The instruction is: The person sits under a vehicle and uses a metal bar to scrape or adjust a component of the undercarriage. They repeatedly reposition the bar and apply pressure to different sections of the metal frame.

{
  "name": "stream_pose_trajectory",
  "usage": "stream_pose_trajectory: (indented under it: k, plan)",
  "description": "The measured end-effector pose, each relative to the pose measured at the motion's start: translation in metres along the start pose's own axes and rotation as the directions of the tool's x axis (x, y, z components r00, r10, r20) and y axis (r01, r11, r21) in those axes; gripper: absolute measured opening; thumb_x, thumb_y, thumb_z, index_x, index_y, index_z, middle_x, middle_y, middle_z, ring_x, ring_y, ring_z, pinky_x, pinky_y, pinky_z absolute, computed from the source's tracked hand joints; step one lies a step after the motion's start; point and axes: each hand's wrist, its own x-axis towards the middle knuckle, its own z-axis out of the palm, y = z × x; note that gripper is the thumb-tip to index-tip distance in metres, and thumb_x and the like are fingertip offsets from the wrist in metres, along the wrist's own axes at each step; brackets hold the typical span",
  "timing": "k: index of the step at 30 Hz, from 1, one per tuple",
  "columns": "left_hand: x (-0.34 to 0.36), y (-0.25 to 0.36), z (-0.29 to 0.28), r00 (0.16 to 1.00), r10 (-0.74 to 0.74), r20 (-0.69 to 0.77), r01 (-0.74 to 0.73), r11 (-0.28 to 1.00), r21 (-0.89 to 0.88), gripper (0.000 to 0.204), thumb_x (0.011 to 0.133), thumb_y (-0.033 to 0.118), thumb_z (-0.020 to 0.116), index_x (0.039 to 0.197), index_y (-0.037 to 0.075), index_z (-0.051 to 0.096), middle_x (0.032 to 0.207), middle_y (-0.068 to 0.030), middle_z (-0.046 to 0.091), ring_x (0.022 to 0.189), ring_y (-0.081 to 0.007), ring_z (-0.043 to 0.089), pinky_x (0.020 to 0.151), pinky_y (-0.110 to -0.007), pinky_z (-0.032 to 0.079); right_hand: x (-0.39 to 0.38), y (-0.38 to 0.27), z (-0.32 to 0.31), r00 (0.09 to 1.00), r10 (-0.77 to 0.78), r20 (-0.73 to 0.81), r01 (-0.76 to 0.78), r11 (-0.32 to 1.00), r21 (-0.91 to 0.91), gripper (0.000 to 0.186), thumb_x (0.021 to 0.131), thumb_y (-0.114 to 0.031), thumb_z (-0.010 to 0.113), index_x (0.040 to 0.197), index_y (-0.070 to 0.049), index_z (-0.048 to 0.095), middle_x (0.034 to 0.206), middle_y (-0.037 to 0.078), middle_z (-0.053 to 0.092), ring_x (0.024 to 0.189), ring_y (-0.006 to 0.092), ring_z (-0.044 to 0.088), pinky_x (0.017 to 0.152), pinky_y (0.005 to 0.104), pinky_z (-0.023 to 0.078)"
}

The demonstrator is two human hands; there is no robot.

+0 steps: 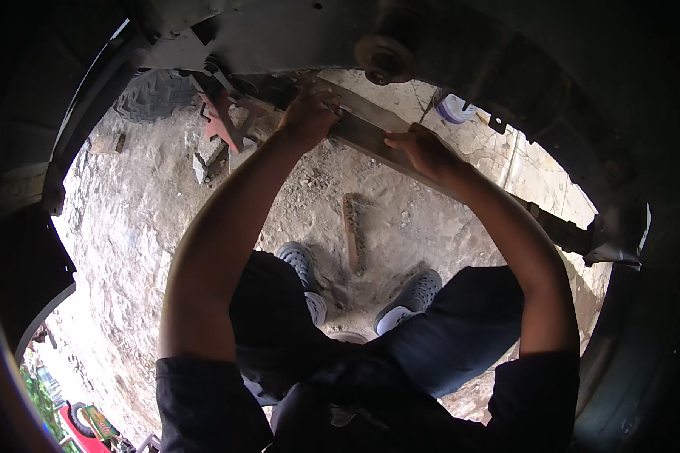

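Observation:
Both my arms reach forward to a long grey metal rail (374, 140) that slants down to the right under a vehicle body. My left hand (310, 119) is closed at the rail's far left part, fingers curled; what is inside them, if anything, is hidden. Farther right, my right hand (425, 153) grips the rail's edge, with the thumb along its near face and the other fingers mostly out of sight. Below the hands, a wire brush (350, 234) with a wooden back lies on the dirt between my feet.
Dark wheel-arch metal (279, 38) curves close overhead and along both sides, with a round bolted mount (384, 60) hanging down. A red jack stand (221, 124), a tyre (153, 97) and a concrete block (206, 160) are at the far left. Beyond the rail stands a white-and-purple bucket (453, 109).

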Motion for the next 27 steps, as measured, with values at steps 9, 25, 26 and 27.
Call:
stream_pose_trajectory:
  k: [9,25,26,27]
  plan:
    - [-0.011,-0.001,0.016,0.989,-0.099,-0.106,0.079,0.982,-0.174,0.027,0.090,0.016,0.064,0.113,0.019,0.077,0.130,-0.0012,0.070,0.136,-0.0205,0.054,0.123,-0.050,0.028,-0.056,-0.017,-0.044,0.993,0.078,0.086,-0.079,0.997,0.015,0.044,0.088,0.004,0.064,0.128,-0.011,0.071,0.134,0.005,0.069,0.101,0.0269,0.063,0.096,0.0357,0.054]
    - [-0.011,0.000,0.023,0.990,-0.125,-0.068,0.114,0.983,-0.147,0.026,0.091,0.022,0.065,0.114,0.018,0.078,0.129,-0.0022,0.071,0.134,-0.0212,0.056,0.120,-0.043,0.034,0.009,-0.020,0.008,0.999,-0.010,0.037,0.008,0.998,0.055,0.047,0.087,0.005,0.064,0.130,-0.015,0.071,0.137,0.006,0.067,0.095,0.0281,0.063,0.096,0.0392,0.052]
    - [-0.011,-0.002,0.024,0.989,-0.129,-0.067,0.112,0.970,-0.214,0.027,0.090,0.022,0.065,0.114,0.018,0.078,0.129,-0.0022,0.071,0.134,-0.0210,0.055,0.121,-0.043,0.034,-0.004,-0.016,0.004,1.000,-0.014,0.027,0.013,0.998,0.064,0.049,0.086,0.006,0.064,0.130,-0.015,0.071,0.138,0.005,0.067,0.095,0.0283,0.063,0.097,0.0386,0.052]
    - [-0.014,-0.004,0.026,0.990,-0.126,-0.069,0.109,0.971,-0.213,0.027,0.090,0.021,0.065,0.114,0.018,0.077,0.129,-0.0024,0.071,0.135,-0.0210,0.055,0.121,-0.044,0.033,-0.016,-0.013,0.002,1.000,-0.020,0.017,0.019,0.997,0.074,0.051,0.084,0.007,0.064,0.130,-0.015,0.071,0.139,0.004,0.066,0.095,0.0284,0.062,0.098,0.0380,0.052]
